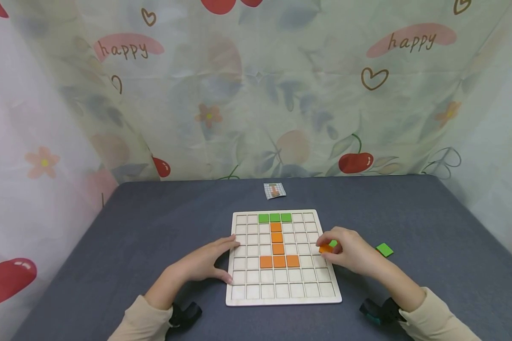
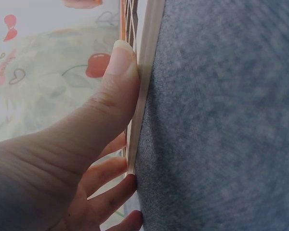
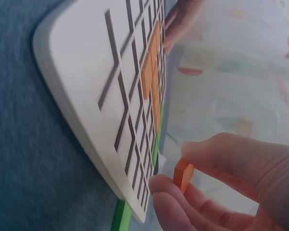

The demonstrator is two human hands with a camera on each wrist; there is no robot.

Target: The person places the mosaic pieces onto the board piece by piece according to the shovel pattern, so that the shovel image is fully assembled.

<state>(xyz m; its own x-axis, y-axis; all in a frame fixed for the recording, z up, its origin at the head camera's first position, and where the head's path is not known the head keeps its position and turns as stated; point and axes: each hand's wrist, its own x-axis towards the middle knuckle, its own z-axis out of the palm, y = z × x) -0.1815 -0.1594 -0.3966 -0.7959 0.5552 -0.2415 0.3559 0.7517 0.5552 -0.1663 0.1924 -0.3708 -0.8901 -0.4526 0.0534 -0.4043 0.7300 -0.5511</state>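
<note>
A white grid board (image 1: 247, 296) lies on the table, with green tiles (image 1: 275, 217) in its top row. Below them several orange tiles (image 1: 278, 249) form a column that ends in a short row. My right hand (image 1: 351, 248) pinches a loose orange tile (image 3: 184, 174) between thumb and fingers at the board's right edge. My left hand (image 1: 202, 261) rests against the left edge, thumb and fingers spread. In the left wrist view, the left thumb (image 2: 121, 65) touches the board's rim.
A green tile (image 1: 384, 249) lies on the dark table (image 1: 175, 203) beyond the right wrist. Another green tile (image 1: 333, 243) shows partly behind the right fingers. A small printed card (image 1: 275, 190) lies behind the board. Printed cloth (image 1: 256, 94) hangs along the back and sides.
</note>
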